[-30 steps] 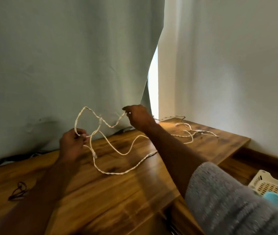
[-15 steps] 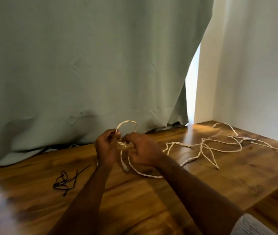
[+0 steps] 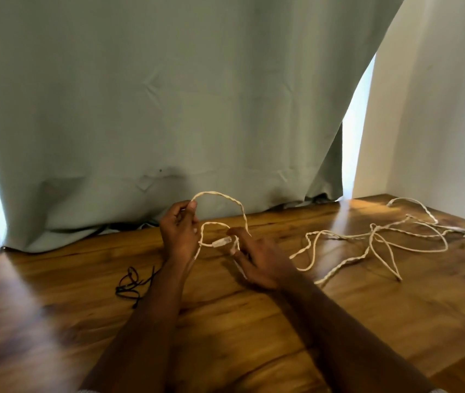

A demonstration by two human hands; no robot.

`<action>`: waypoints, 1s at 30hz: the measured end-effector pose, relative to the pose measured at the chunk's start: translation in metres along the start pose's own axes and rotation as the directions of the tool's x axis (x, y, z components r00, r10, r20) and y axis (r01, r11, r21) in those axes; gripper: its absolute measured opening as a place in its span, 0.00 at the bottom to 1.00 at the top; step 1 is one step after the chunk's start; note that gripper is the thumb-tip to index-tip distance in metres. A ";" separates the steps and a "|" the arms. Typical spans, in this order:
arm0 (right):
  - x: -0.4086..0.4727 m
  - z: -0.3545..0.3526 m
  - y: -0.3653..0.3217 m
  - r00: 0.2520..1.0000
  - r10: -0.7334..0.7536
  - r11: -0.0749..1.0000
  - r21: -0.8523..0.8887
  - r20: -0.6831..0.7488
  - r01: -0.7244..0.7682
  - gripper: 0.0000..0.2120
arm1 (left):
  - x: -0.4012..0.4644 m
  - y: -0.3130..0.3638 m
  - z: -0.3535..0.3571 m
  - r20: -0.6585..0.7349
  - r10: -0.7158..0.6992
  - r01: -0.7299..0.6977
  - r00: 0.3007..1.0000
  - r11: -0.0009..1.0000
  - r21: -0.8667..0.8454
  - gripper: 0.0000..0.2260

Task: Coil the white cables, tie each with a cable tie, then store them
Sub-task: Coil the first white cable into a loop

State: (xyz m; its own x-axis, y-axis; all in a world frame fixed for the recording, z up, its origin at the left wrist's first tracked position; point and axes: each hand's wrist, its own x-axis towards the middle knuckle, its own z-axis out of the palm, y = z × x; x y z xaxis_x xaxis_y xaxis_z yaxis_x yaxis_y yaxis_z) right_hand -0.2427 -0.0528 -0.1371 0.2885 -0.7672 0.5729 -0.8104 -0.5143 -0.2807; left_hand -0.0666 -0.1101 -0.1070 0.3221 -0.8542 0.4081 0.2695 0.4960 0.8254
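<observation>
Between both hands, white cable (image 3: 220, 199) loop.

The left hand (image 3: 179, 232) is raised with fingertips pinched together; the right hand (image 3: 259, 260), just beside it, lies lower with fingers loosely spread.

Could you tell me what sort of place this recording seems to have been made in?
Probably a room in a home: a grey-green curtain hangs over a bright window, beside a plain white wall, behind a wooden table where the white cable lies.
</observation>
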 end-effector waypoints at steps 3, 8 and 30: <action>0.000 -0.003 -0.006 0.987 0.007 1.000 -0.002 -0.162 -0.008 0.18 | -0.007 0.005 0.009 0.079 -0.068 0.072 0.995 0.996 -0.055 0.07; 0.009 -0.031 -0.023 0.859 -0.088 0.995 -0.089 -0.505 0.049 0.22 | -0.023 0.018 0.024 0.257 -0.004 0.005 0.966 1.000 -0.006 0.07; 0.053 -0.004 0.048 0.894 0.070 0.940 0.330 -0.442 0.090 0.09 | -0.041 0.027 0.032 0.687 -0.200 0.577 0.699 0.725 -0.376 0.25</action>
State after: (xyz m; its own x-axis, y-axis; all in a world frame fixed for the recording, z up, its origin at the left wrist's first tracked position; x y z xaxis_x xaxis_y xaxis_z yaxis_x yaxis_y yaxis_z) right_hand -0.2686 -0.1166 -0.1168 -0.0239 -0.5528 0.8330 -0.5674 -0.6785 -0.4666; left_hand -0.1015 -0.0667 -0.0884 -0.4523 -0.8030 0.3881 0.7226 -0.0749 0.6872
